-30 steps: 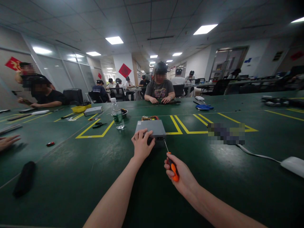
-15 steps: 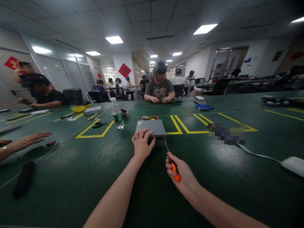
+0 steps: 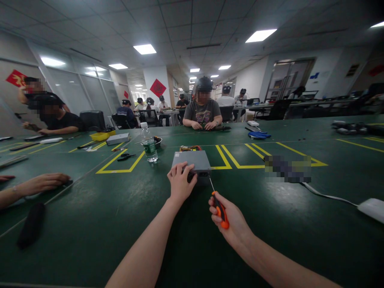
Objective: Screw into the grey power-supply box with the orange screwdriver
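A grey metal computer power supply (image 3: 198,160) lies flat on the green table, with coloured cables (image 3: 190,148) behind it. My left hand (image 3: 182,179) grips its front left part, fingers over the top and thumb against the front face. In my right hand (image 3: 225,210) is a screwdriver (image 3: 221,212) with an orange and black handle, my fingers wrapped round it. Its thin shaft points up and away, the tip at the right front corner of the power supply. I cannot make out what the tip touches.
Beyond my left hand stands a water bottle (image 3: 150,148), near a bowl (image 3: 157,141) and black pliers (image 3: 126,157). A co-worker's hand (image 3: 45,184) rests at the left. A white cable (image 3: 330,197) runs along the right; blue gloves (image 3: 259,135) lie farther back.
The co-worker's hand at the left has come down onto a small dark object on the table. My hands, the screwdriver and the power supply stay almost exactly where they were.
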A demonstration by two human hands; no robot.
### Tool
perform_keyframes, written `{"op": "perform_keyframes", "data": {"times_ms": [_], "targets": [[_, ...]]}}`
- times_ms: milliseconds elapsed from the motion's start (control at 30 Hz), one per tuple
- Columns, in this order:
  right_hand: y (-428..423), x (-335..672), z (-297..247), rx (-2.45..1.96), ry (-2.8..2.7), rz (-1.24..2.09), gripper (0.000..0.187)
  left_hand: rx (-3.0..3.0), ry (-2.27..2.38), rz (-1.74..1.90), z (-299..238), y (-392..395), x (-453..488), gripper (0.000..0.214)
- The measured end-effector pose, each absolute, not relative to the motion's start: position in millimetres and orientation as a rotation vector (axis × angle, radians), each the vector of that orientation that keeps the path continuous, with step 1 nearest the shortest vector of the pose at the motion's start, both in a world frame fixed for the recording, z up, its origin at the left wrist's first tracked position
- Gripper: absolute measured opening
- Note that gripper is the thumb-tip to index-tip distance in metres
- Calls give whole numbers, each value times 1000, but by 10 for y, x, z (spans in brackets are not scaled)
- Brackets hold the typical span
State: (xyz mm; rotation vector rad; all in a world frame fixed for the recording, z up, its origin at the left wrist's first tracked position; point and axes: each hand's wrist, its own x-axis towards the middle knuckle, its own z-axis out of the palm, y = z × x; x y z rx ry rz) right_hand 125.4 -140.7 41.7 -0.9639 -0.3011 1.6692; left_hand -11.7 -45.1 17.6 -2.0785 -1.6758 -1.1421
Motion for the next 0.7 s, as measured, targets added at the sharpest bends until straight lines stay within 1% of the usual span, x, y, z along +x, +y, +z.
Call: {"op": "perform_keyframes", "data": {"times_ms": [100,467,700], "targets": [[-1401,1269,392,-942,-318,1696,27,-2080,-1681,-1136,176,-453,-119,34],[-1420,1184,244,-998,-427,1699,29,-2085,-1666,-1146,175,-451,-127,34],[-1422,1061,254,-1011,-527,1739,31,-2089,-1679,-1138,182,-456,-124,34]]}}
